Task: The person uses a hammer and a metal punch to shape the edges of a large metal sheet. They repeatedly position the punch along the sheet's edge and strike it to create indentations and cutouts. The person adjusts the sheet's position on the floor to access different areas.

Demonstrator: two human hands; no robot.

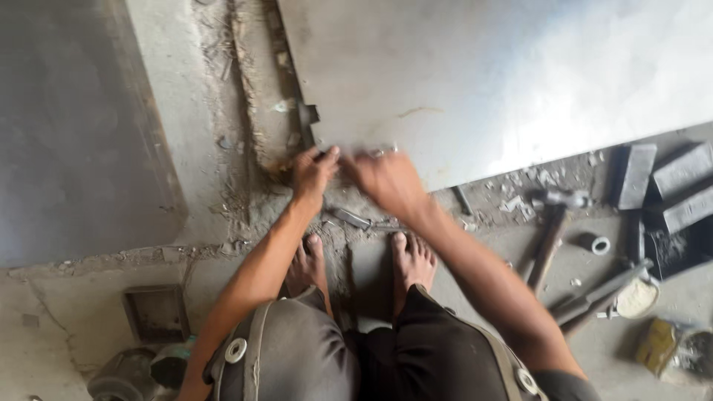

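A large grey metal sheet (505, 82) lies on the dusty floor in front of me. Both my hands are at its near left corner. My left hand (312, 172) has its fingers curled at the sheet's edge, next to a small notch in the corner. My right hand (386, 180) is blurred, its fingers bent over the same edge, and something small and shiny shows at its fingertips. I cannot tell what either hand grips. My bare feet (356, 263) stand just behind the hands, and my knees fill the bottom of the view.
A hammer (553, 223) lies at the right, with metal rods (601, 293), dark metal blocks (665, 178), a small ring (598, 243) and a cup of pale powder (637, 297). A second grey sheet (74, 126) is at the left. A small square tray (156, 312) sits at lower left.
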